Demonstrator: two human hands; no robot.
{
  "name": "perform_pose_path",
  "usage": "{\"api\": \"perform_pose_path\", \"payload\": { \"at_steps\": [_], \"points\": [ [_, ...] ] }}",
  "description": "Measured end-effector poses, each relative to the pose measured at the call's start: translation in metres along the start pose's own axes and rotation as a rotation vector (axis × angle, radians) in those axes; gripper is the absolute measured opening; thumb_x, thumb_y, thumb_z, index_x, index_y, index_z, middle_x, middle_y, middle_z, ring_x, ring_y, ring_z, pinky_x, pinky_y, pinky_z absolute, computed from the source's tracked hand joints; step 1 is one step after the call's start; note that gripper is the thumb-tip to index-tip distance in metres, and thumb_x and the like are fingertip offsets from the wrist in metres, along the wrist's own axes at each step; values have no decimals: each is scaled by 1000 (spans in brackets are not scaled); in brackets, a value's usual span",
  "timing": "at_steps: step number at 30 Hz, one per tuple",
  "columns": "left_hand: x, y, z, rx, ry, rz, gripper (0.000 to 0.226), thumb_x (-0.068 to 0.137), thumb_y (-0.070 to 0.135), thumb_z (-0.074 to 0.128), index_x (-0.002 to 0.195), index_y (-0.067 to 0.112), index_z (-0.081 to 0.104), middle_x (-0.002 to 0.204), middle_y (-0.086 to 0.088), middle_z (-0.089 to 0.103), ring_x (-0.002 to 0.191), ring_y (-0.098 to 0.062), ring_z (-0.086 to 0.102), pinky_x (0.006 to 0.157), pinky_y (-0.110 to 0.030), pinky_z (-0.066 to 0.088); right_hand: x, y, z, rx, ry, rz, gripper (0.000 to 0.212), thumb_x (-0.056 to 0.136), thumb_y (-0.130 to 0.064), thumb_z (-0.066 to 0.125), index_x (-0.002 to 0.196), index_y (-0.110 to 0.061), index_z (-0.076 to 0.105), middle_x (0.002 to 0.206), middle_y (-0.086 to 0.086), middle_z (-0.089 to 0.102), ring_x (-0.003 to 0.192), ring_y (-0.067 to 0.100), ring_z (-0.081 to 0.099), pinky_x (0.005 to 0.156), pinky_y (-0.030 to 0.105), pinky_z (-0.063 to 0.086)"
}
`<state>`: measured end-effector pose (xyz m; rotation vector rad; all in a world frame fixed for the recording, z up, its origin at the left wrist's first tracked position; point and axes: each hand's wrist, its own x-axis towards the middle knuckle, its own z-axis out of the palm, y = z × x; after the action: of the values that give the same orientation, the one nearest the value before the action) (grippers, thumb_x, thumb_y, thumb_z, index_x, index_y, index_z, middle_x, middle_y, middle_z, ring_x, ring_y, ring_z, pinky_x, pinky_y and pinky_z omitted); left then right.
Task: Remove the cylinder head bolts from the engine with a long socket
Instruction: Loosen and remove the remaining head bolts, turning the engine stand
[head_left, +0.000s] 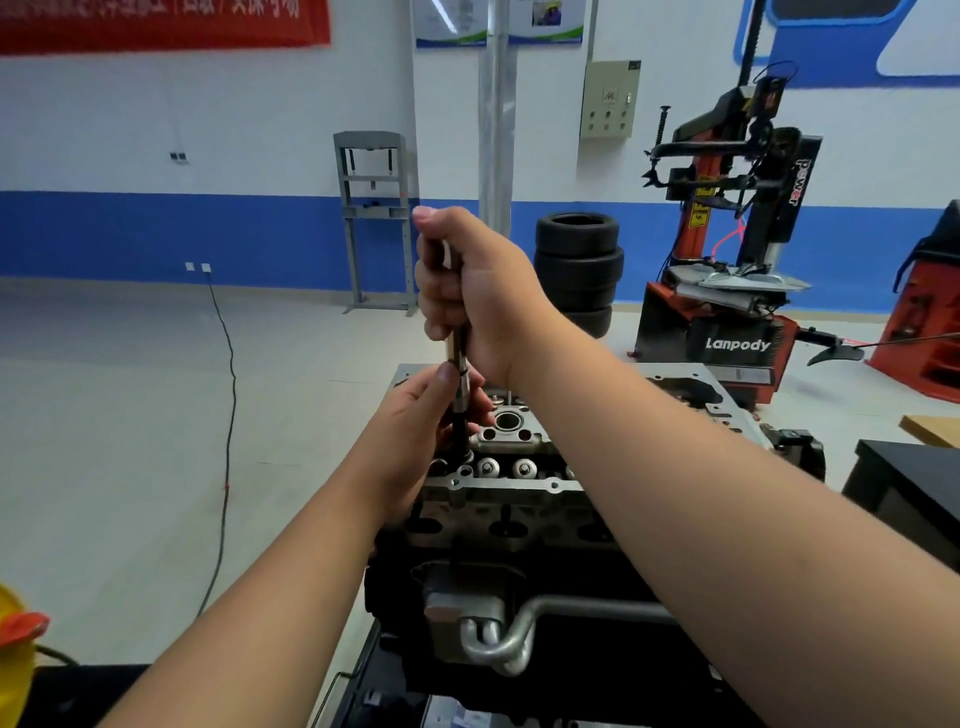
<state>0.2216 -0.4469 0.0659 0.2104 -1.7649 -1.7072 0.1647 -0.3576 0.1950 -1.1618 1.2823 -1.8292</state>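
Socket tool (457, 364), a long dark shaft, stands upright over the engine (519, 467), its lower end down in the cylinder head at about 11 o'clock from the picture's centre. The right hand (478, 291) is wrapped in a fist round the upper shaft, thumb on top. Below it the left hand (421, 421) pinches the lower part between thumb and curled fingers, just above the head.

Whether a bolt sits in the socket cannot be told. Round valve tops and a bright gasket edge show at 3 o'clock of the tool's foot; a ribbed silver cooler with bent pipes (483, 623) hangs on the engine's near side, at 6 o'clock.

At 2 o'clock stands a red and black tyre changer (727, 260) marked "Lanpody" and "power". Stacked tyres (579, 270) sit at 1 o'clock, a grey press frame (376, 218) at 11 o'clock. Floor pale grey; wall white with a blue band; a red banner at top left, its writing unreadable.
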Motion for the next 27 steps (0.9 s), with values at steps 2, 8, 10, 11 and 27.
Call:
{"api": "perform_pose_path", "payload": {
  "at_steps": [2, 8, 10, 11, 27],
  "points": [
    [-1, 0, 1, 5, 33, 15, 40, 99, 52, 51, 93, 18, 71, 87, -5, 71, 83, -18, 67, 81, -37, 52, -2, 1, 3, 13, 79, -15, 34, 100, -30, 54, 68, -18, 46, 54, -3, 34, 50, 13, 25, 54, 30, 22],
    [0, 7, 11, 34, 178, 75, 65, 64, 35, 79, 107, -8, 59, 90, -19, 64, 80, -27, 53, 74, -48, 45, -8, 7, 24, -136, 354, -107, 25, 100, -26, 50, 78, -12, 50, 73, 8, 43, 66, 20, 37, 59, 33, 32],
    [-2, 7, 10, 14, 161, 71, 67, 64, 43, 82, 106, -4, 60, 90, -25, 65, 81, -29, 53, 74, -49, 45, -6, 7, 22, -159, 268, -145, 31, 101, -26, 44, 73, -13, 48, 65, 9, 37, 56, 18, 32, 55, 33, 26],
    [-3, 6, 8, -3, 147, 56, 62, 69, 51, 81, 103, 3, 62, 88, -20, 67, 80, -29, 56, 74, -49, 45, -4, 5, 17, -128, 203, -119, 38, 102, -30, 45, 68, -13, 45, 57, 6, 35, 50, 17, 29, 53, 32, 25],
    [-2, 6, 5, 66, 72, 51, 29, 83, 49, 67, 87, 21, 73, 79, -1, 69, 78, -19, 60, 78, -41, 46, -12, 7, 23, -187, 372, -152, 28, 102, -32, 52, 79, -15, 55, 67, -1, 45, 58, 9, 41, 54, 22, 39]
  ]
}}
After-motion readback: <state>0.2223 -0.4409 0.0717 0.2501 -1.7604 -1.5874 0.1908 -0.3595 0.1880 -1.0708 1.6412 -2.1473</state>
